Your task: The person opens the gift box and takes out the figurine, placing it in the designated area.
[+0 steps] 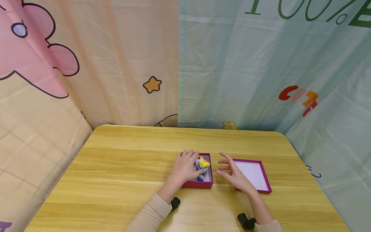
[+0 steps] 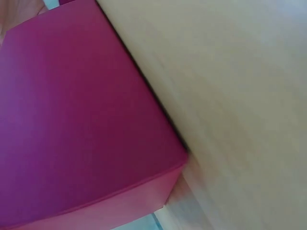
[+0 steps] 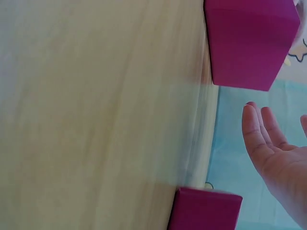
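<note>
A magenta box (image 1: 200,184) with a pale inside stands on the table, without its lid. In it is a small figurine (image 1: 204,163) in yellow, blue and white, partly covered by my left hand (image 1: 186,166). That hand reaches over the box from the left, its thumb and fingers bent around the figurine. My right hand (image 1: 236,175) hovers between the box and the lid (image 1: 266,177), fingers loosely spread and holding nothing. The lid lies with its white inside facing up. In the right wrist view, the right hand (image 3: 283,160) is apart from the box (image 3: 249,45).
The wooden table (image 1: 121,174) extends around the box on all sides. Printed curtains (image 1: 232,64) hang behind the table's far edge and along its sides. A black wrist device (image 1: 246,221) sits on the right wrist, another (image 1: 175,203) on the left.
</note>
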The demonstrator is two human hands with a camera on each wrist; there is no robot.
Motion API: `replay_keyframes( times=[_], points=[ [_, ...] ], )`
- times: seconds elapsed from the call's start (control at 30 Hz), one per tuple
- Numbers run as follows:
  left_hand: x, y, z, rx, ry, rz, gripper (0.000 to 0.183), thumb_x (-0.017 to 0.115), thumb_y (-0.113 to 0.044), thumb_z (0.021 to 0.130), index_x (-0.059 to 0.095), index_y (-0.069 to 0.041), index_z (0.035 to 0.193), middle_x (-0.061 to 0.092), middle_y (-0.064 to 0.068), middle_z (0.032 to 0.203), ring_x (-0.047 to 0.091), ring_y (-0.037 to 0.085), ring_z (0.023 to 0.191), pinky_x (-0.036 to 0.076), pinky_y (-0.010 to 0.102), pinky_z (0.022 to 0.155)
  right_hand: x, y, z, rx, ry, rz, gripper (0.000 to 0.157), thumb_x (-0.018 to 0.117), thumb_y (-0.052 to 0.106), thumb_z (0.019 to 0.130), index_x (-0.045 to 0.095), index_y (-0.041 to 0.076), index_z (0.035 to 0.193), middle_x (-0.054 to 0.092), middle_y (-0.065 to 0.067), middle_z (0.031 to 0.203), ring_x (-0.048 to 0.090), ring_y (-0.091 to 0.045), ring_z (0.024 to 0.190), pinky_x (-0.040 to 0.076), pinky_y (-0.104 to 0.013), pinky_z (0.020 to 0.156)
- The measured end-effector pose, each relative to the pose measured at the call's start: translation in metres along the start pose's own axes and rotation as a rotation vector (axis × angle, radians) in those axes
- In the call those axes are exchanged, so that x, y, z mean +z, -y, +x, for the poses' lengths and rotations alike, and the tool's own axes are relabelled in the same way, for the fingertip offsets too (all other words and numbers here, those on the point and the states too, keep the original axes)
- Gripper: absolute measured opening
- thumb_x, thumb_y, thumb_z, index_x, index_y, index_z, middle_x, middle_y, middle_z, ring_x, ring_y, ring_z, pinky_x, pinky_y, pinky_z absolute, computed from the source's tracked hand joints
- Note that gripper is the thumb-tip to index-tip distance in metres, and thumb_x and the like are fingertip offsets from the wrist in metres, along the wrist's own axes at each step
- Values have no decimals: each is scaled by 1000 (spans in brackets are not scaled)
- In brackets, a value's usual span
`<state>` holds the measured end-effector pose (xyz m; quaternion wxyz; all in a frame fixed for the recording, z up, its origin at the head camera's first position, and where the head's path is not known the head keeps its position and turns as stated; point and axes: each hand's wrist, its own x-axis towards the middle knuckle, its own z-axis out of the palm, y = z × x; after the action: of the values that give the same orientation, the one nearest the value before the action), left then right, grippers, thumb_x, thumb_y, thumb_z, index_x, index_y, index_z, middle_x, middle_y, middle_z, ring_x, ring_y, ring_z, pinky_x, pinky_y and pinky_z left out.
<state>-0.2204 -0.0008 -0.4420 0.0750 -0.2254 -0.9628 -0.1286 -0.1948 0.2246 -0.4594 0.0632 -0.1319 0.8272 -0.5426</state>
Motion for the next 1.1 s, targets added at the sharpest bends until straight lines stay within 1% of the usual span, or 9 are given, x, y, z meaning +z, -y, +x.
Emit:
replay_keyframes(
  times=[0.07, 0.13, 0.27, 0.43, 0.67, 0.77, 0.9, 1.0, 1.1],
  points=[
    [1, 1, 0, 3, -2, 20, 72, 65, -57, 72, 50, -14, 128, 52, 3, 120, 45, 23, 109, 33, 43, 96, 2, 5, 1, -10, 29, -2, 68, 61, 18, 88, 21, 17, 143, 42, -24, 126, 52, -37, 107, 45, -47, 88],
    [3, 1, 0, 10, -8, 43, 73, 65, -59, 72, 50, -14, 127, 53, 3, 120, 46, 23, 108, 33, 43, 95, 5, 15, 1, -18, 59, -9, 68, 60, 14, 88, 20, 13, 143, 42, -26, 125, 52, -39, 106, 44, -49, 88],
    [6, 1, -1, 16, -11, 85, 74, 64, -61, 71, 51, -13, 127, 54, 3, 119, 46, 22, 108, 33, 42, 95, 8, 36, -1, -6, 111, -35, 68, 60, 12, 88, 20, 9, 143, 41, -28, 124, 50, -41, 105, 45, -49, 87],
    [7, 0, -1, 11, 14, 124, 75, 61, -64, 71, 51, -14, 126, 54, 2, 120, 45, 22, 110, 32, 43, 96, 9, 40, 1, -39, 166, -61, 68, 59, 13, 88, 19, 5, 142, 42, -27, 123, 50, -42, 105, 45, -48, 86],
    [9, -1, 1, 3, 15, 141, 76, 56, -68, 72, 53, -13, 124, 55, 3, 119, 45, 23, 109, 31, 43, 95, 11, 32, 7, -66, 229, -51, 70, 59, 10, 88, 16, 4, 143, 41, -27, 123, 50, -43, 105, 45, -49, 87],
    [9, -1, 1, -2, 15, 147, 76, 56, -68, 72, 53, -13, 124, 55, 3, 119, 45, 23, 109, 31, 43, 95, 12, 20, 11, -56, 235, -55, 72, 60, 12, 88, 15, 8, 144, 40, -26, 125, 50, -41, 106, 45, -49, 87],
    [10, -1, 2, -6, 10, 161, 76, 53, -70, 73, 53, -13, 122, 56, 3, 118, 46, 23, 108, 31, 42, 94, 13, 3, 16, -42, 243, -84, 74, 61, 17, 87, 14, 15, 145, 41, -22, 127, 50, -34, 106, 45, -45, 87],
    [12, -1, 3, -11, 5, 167, 77, 48, -73, 73, 53, -12, 120, 56, 2, 116, 46, 23, 107, 31, 42, 93, 12, -3, 18, -36, 256, -94, 74, 62, 21, 87, 15, 18, 144, 41, -20, 126, 51, -30, 105, 45, -43, 87],
    [14, -1, 4, -19, 2, 174, 80, 43, -76, 73, 54, -12, 118, 57, 3, 114, 46, 23, 106, 32, 42, 91, 11, -4, 19, -32, 269, -93, 76, 63, 23, 86, 15, 19, 144, 41, -20, 125, 53, -29, 103, 45, -44, 87]
  ],
)
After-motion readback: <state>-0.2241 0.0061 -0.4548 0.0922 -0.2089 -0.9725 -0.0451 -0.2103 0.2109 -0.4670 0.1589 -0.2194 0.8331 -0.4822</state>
